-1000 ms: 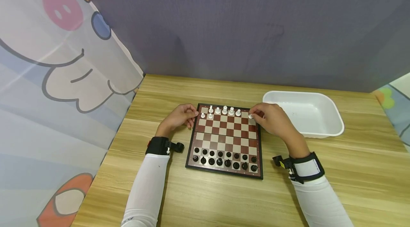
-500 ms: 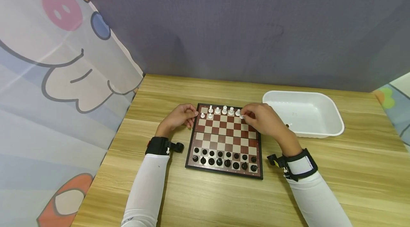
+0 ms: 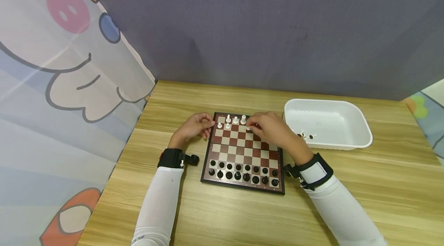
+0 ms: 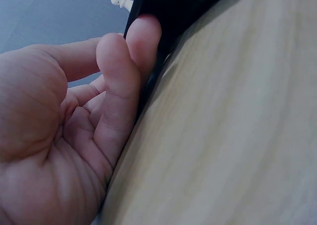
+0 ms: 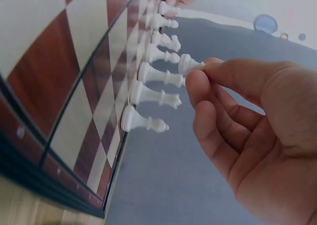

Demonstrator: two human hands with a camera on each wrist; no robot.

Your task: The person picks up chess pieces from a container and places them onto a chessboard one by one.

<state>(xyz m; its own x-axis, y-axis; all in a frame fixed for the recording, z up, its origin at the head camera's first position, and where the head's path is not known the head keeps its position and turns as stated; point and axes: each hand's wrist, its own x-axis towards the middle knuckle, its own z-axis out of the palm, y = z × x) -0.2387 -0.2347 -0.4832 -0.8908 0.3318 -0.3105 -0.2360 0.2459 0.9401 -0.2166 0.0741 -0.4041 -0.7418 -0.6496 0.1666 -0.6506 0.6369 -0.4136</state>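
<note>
A folding chessboard [image 3: 239, 144] lies on the table. Its white pieces stand along the far side, with two white pawns [image 3: 227, 126] in front at the left, while two rows of black pieces [image 3: 238, 175] fill the near side. My right hand [image 3: 272, 128] pinches a white pawn [image 5: 189, 64] by its top, base toward the board, just in front of the white back row. In the right wrist view the pawn appears apart from the board. My left hand [image 3: 195, 125] holds the board's left edge near the far corner, its curled fingertips [image 4: 143, 34] against the black side.
A white plastic tray [image 3: 347, 145] stands right of the board, partly behind my right forearm, with several small pieces [image 3: 305, 136] inside. A grey partition [image 3: 260, 34] rises behind the table, and a patterned curtain [image 3: 69, 84] hangs on the left.
My right hand has moved left with the white pawn along the white pieces' front, from the right edge toward the middle. Pieces in the tray have come into view. My left hand has stayed put.
</note>
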